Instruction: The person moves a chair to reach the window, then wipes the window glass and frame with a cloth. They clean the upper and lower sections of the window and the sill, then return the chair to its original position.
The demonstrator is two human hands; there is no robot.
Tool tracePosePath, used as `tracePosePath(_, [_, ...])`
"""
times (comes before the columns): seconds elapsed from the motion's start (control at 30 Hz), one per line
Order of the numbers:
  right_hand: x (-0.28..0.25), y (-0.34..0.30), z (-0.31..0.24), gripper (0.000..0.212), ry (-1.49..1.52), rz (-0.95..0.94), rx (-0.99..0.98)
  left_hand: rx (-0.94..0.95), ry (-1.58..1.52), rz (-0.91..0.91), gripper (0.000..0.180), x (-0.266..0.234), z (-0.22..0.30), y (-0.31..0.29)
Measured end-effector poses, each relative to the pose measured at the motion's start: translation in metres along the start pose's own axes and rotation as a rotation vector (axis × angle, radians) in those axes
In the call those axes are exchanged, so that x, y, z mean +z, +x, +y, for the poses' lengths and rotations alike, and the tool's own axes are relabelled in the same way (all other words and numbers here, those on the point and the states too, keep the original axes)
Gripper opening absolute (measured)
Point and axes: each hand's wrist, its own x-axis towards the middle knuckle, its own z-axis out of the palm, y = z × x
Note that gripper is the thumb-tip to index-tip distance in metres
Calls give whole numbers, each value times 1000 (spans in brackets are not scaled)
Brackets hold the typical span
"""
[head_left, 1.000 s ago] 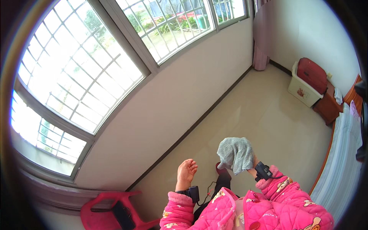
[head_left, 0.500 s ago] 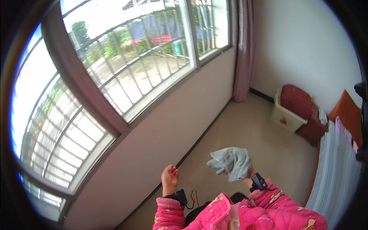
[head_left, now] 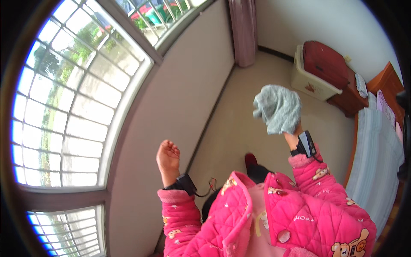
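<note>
A grey-green cloth [head_left: 279, 108] drapes over my right hand [head_left: 297, 129] and hides its fingers; only the skin near the wrist shows. The cloth bunches around the hand and hangs in loose folds above the floor. To the left, my left hand [head_left: 168, 157] is raised with its fingers curled in toward the palm, and nothing shows in it. It is nearest the wall under the window, apart from the cloth.
Barred windows [head_left: 81, 98] stand at the left above a pale wall [head_left: 171, 98]. A mauve curtain [head_left: 244, 34] hangs in the far corner. Against the far wall sits a cream bin [head_left: 314, 83] with a red suitcase [head_left: 325, 64] on it. A striped bed [head_left: 374, 150] stands at the right.
The view has turned left and down. Both hands now appear higher in the picture, the right one still covered by the cloth. The left hand's fingers are more curled.
</note>
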Motion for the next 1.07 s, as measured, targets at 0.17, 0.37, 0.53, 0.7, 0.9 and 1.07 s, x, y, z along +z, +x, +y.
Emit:
tracePosePath(0.17, [26, 51, -15, 29, 606, -182, 223, 82, 118, 3, 7, 24, -39, 0])
tracePosePath(0.37, [65, 99, 14, 11, 421, -355, 316, 66, 124, 33, 6, 55, -56, 19])
tracePosePath(0.53, [102, 158, 16, 19, 1197, -343, 477, 179, 18, 13, 9, 78, -68, 50])
tracePosePath(0.7, [194, 202, -43, 32, 204, -748, -461, 132, 114, -83, 14, 107, -68, 60])
tracePosePath(0.9, [273, 198, -70, 27, -296, -1348, -979, 161, 332, -41, 23, 112, -68, 56])
tracePosePath(1.07, [283, 176, -80, 22, -141, -1331, -1242, 213, 381, -36, 28, 79, -66, 45])
